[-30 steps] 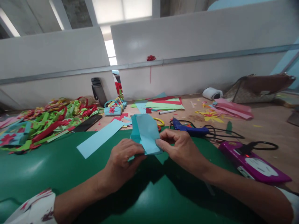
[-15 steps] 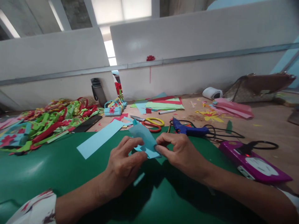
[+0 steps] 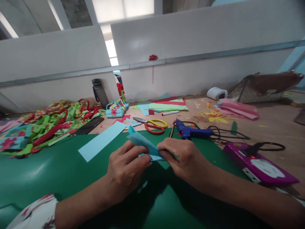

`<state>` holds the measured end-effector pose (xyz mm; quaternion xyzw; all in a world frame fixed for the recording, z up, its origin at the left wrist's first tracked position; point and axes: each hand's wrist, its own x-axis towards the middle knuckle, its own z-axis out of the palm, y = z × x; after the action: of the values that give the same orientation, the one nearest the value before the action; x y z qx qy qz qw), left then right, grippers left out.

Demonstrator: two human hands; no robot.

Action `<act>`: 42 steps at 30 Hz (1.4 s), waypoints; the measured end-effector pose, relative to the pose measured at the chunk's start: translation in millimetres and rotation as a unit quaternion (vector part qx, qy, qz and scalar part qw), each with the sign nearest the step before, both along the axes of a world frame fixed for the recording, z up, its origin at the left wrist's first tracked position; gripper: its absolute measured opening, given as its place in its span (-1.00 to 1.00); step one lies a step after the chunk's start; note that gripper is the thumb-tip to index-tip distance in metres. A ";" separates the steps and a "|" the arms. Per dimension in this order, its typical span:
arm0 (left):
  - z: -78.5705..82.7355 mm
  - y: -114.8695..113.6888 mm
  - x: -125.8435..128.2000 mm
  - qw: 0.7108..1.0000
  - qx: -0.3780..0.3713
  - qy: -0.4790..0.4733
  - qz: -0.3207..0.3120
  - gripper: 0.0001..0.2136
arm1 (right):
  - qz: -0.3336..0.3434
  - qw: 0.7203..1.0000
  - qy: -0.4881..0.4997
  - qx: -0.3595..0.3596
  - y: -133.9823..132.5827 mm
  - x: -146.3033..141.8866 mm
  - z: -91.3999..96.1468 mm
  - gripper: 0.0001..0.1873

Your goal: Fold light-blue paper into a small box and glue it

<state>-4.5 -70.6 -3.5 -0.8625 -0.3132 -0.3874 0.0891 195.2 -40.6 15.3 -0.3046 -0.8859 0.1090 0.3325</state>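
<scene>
A folded piece of light blue paper is held up between my two hands, over the green mat. My left hand pinches its near left edge, fingers closed. On the other side, my right hand grips the right end between thumb and forefinger. The fingers cover part of the folds. A flat light blue paper strip lies on the mat, left of the held piece. Just beyond my hands are scissors with red and yellow handles and a blue glue gun.
Heaped red and green paper strips lie at left beside a dark phone. A small blue paper bag and a grey bottle stand behind. At right are a purple power strip, pink paper and a brown handbag.
The blue paper has been bent over lower and now shows edge-on, its upper part leaning left. The left fingers have closed on it, and the right hand keeps its pinch.
</scene>
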 end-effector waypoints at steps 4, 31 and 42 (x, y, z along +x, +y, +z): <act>1.1 0.4 0.3 0.999 0.001 -0.025 -0.021 -0.80 | 0.000 1.000 0.012 0.007 1.1 -0.6 -1.6 -0.84; 13.9 2.5 3.9 0.986 0.160 0.035 0.005 -0.84 | 0.049 0.994 -0.056 0.085 -2.0 -0.5 -4.4 -0.74; 17.6 -3.9 0.6 0.989 0.146 0.010 0.030 -0.89 | 0.013 0.993 -0.041 -0.106 -5.4 1.2 7.7 -0.82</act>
<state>-3.9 -74.5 14.1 -0.8344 -0.2783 -0.4174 0.2285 196.4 -46.0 23.0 -0.3310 -0.8858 0.1943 0.2607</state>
